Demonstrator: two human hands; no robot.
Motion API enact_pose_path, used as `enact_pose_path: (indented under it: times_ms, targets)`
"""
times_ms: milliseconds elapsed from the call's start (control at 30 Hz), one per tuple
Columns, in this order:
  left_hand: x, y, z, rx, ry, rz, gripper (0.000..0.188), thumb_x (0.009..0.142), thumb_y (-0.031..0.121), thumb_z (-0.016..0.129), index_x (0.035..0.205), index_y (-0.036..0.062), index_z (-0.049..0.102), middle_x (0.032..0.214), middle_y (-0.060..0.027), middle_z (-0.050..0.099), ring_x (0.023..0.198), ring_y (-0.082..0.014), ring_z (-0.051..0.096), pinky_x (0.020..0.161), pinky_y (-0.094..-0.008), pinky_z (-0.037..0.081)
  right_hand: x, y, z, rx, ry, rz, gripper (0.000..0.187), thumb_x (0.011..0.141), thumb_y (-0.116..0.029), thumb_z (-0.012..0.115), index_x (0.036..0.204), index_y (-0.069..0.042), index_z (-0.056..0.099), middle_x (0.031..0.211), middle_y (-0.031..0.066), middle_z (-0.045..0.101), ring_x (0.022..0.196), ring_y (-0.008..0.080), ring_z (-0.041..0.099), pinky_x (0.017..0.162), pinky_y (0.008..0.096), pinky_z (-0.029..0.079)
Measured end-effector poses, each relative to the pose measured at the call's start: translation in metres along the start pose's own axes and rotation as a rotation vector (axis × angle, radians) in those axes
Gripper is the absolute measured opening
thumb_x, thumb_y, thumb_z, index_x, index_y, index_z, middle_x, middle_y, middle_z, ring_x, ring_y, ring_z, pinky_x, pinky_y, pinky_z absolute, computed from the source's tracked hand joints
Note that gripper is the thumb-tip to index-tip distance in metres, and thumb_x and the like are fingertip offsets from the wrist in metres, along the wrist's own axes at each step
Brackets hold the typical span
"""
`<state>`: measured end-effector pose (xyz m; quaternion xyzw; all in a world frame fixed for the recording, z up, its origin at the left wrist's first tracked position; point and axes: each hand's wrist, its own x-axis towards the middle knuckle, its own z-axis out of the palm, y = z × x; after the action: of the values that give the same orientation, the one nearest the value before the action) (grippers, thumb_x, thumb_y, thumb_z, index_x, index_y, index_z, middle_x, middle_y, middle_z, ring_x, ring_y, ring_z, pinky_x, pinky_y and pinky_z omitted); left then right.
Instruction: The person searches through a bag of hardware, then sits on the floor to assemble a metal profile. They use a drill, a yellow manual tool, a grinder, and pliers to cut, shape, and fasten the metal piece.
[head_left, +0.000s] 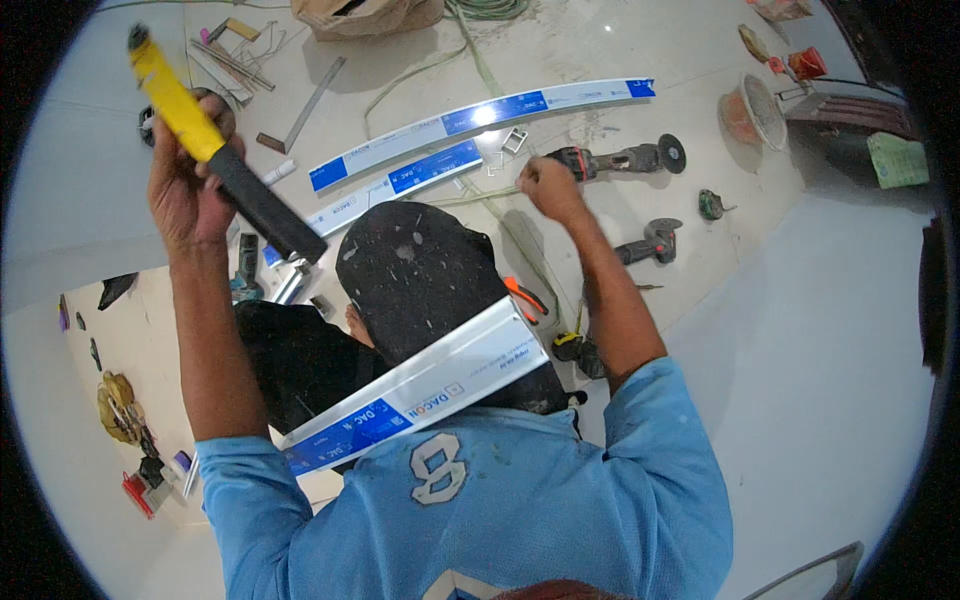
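Note:
My left hand (195,190) is raised at the left, fingers wrapped round a yellow tool with a black grip (265,210). The tool slants, its small dark end at the upper left. I cannot make out its exact kind. My right hand (550,188) is closed beside the black end of an angle grinder (625,160); whatever its fingers hold, if anything, is hidden. Across my lap, against my blue shirt, lies a white metal profile with blue-printed film (430,395). Just left of my right hand are small cut metal profile pieces (514,140).
Two film-covered profiles (400,145) (400,185) lie ahead on the floor. A second power tool (650,242), a tape measure (568,346) and orange-handled pliers (525,298) are at the right. A metal square (310,105) lies farther off. An orange bucket (755,112) stands far right.

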<state>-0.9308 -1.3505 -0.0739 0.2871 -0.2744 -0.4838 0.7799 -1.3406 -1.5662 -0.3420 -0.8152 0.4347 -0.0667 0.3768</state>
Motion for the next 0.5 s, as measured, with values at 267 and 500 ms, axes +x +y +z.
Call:
enact_pose_path:
  times_ms: [267, 500]
  targets:
    - [-0.067, 0.026, -0.058, -0.188, 0.142, -0.012, 0.033, 0.109, 0.02, 0.067, 0.131, -0.0005, 0.053, 0.109, -0.0074, 0.056, 0.083, -0.0153, 0.042, 0.068, -0.0305, 0.037, -0.009, 0.035, 0.13, -0.06, 0.001, 0.081, 0.016, 0.093, -0.021, 0.073, 0.099, -0.007, 0.074, 0.099, 0.0207, 0.077, 0.096, 0.0432, 0.075, 0.087, 0.056, 0.059]
    - [-0.085, 0.037, -0.077, -0.165, 0.198, -0.002, 0.031, 0.105, 0.017, 0.074, 0.124, 0.0035, 0.054, 0.108, -0.0054, 0.058, 0.079, -0.0141, 0.041, 0.067, -0.0294, 0.039, -0.031, 0.028, 0.179, -0.037, -0.021, 0.042, 0.009, 0.093, -0.015, 0.073, 0.1, -0.01, 0.075, 0.1, 0.017, 0.073, 0.095, 0.0406, 0.073, 0.085, 0.0538, 0.058]
